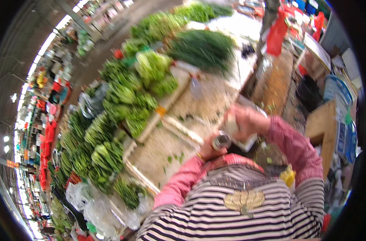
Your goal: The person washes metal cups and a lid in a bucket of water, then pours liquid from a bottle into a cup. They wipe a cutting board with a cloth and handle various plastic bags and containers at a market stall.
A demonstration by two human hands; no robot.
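In front of my chest, my left hand (pixel 208 148) grips a small cylindrical container (pixel 221 141), its round, shiny end facing up. Just above and to the right is my right hand (pixel 247 120), blurred, with its fingers closed around a pale object (pixel 231 125) that I cannot identify. This pale object is close to the container's round end; whether they touch is unclear. Beyond my hands lie foam trays (pixel 174 144) with scraps of leaves. Leafy lettuce (pixel 153 66) and a large bundle of thin green stalks (pixel 202 48) lie farther off.
Bundled greens (pixel 104 156) and clear plastic bags (pixel 95 208) are on the left. A clear bottle (pixel 196 87) lies beyond the hands. On the right are a post with a red bag (pixel 276 36), a black bag (pixel 309 92), a blue basket (pixel 338 87) and a brown board (pixel 324 126).
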